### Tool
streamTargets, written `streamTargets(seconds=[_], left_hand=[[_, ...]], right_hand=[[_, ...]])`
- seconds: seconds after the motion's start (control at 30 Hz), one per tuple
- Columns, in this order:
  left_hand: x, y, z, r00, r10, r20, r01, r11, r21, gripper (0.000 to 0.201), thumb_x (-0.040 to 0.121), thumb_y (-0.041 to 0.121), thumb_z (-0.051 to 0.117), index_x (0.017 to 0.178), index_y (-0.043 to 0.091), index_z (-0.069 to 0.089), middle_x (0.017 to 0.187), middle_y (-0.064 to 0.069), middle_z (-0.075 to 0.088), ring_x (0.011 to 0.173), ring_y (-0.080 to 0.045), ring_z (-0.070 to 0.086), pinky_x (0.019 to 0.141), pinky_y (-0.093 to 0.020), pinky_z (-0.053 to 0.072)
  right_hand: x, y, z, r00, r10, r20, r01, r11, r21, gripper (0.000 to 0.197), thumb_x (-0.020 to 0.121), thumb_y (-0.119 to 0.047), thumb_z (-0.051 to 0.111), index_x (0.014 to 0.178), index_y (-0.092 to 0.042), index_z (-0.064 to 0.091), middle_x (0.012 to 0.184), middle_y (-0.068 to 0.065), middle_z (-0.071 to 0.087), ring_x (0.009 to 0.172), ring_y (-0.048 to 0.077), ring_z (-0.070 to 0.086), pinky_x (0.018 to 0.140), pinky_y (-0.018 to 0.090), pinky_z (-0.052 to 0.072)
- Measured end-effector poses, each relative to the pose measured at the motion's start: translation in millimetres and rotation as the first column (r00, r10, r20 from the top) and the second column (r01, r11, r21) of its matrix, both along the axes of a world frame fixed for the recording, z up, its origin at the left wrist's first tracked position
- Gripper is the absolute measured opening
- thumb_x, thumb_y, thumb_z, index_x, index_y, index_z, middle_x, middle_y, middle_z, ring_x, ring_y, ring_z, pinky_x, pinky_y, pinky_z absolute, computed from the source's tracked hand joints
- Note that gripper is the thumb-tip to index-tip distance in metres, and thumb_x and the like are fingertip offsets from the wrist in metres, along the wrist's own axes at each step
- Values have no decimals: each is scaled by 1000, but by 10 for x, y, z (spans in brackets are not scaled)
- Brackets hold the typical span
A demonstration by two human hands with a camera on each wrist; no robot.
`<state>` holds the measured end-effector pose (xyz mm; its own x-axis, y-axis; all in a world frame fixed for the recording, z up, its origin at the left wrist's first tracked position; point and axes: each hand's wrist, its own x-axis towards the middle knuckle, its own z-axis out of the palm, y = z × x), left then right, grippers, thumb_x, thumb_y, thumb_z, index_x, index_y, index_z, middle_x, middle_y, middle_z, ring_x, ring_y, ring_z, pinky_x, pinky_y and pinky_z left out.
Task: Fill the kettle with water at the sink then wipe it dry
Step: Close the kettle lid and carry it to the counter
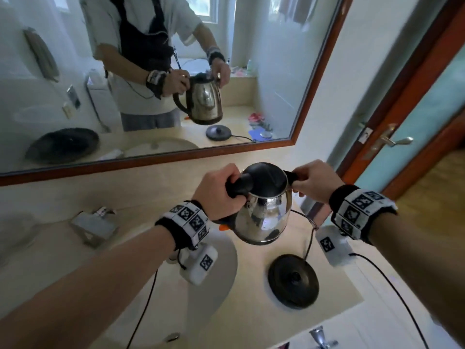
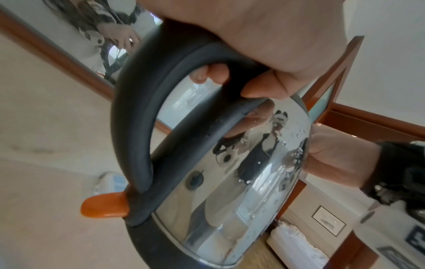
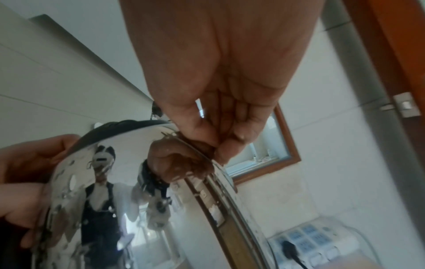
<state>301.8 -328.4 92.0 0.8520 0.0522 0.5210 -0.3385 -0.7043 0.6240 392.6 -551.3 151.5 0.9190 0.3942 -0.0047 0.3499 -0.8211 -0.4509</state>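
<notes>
Head view: kettle (image 1: 264, 207) between hands, left hand (image 1: 219, 192) gripping handle, right hand (image 1: 314, 182) pinching spout.

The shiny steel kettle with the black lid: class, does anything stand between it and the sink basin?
Nothing visible does. The shiny steel kettle, gripped by the left hand, hangs beside the pale sink basin, with open air between.

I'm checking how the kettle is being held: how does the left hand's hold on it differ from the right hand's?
The left hand wraps its fingers round the black handle, while the right hand only pinches a black part at the kettle's top edge, on the side away from the handle. The left hand grips the handle's upper part beside the lid; the right hand stays at the rim. Both hold the kettle in the air above the counter, off its base.
</notes>
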Motion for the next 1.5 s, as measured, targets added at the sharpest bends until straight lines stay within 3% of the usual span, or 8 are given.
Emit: streamTargets(seconds=[0.13,0.27,0.4,0.47,0.63,0.9,1.13,1.5], left_hand=[[142,-551,-327,999,-41,-26,41,999,-16,39,58,8,73,71,21,38,56,13,43,53,-14,38,53,-8,31],[157,-966,-669,995,-84,-62,83,996,-19,38,56,11,68,71,22,35,59,16,40,51,-6,39,53,-6,30],[160,-1244,-970,994,-70,-83,69,998,-5,28,56,11,69,69,12,44,61,11,43,51,-10,34,53,-14,33],[123,-1378,-1130,994,-54,-93,53,998,-16,28,55,10,70,69,9,45,60,10,44,54,-10,32,54,-9,30],[11,-1568,-1335,991,-50,-125,45,998,-37,29,54,6,70,67,9,44,59,9,41,55,-11,29,53,-7,29],[-71,-1644,-1377,990,-88,-113,85,996,-29,22,58,15,61,67,11,42,57,3,43,54,-18,32,50,-16,30],[-276,-1697,-1491,987,-120,-111,119,993,-19,27,59,13,62,70,16,37,63,11,36,55,-11,26,51,-11,25],[-252,-1703,-1493,987,-125,-100,136,985,109,30,58,16,57,72,21,32,65,11,30,55,-13,21,49,-16,20]], right_hand=[[66,-574,-347,998,-41,-53,42,999,10,12,78,-10,66,73,-19,73,65,4,71,57,15,64,52,18,46],[70,-1007,-775,990,-84,-110,87,996,19,14,78,-8,63,73,-17,73,56,-6,66,43,-4,59,50,10,51],[56,-1295,-1082,988,-87,-130,96,994,57,14,77,-9,65,79,-16,77,56,-2,68,47,3,59,54,18,52],[35,-1430,-1254,986,-78,-145,92,992,90,16,76,-7,66,76,-18,77,53,-3,66,46,3,59,52,17,50],[-15,-1652,-1561,988,-67,-136,81,992,100,13,74,-8,65,78,-9,77,58,7,71,57,23,68,60,33,58],[-92,-1763,-1691,985,-65,-160,85,989,117,12,77,-12,64,73,-12,75,56,6,68,60,25,67,65,33,57],[-305,-1823,-1728,990,-54,-131,66,994,88,15,77,-9,63,76,-14,77,57,10,67,66,26,65,68,30,52],[-327,-1832,-1752,986,-68,-153,81,994,79,16,76,-7,62,67,-15,73,56,8,67,63,23,65,67,29,52]])
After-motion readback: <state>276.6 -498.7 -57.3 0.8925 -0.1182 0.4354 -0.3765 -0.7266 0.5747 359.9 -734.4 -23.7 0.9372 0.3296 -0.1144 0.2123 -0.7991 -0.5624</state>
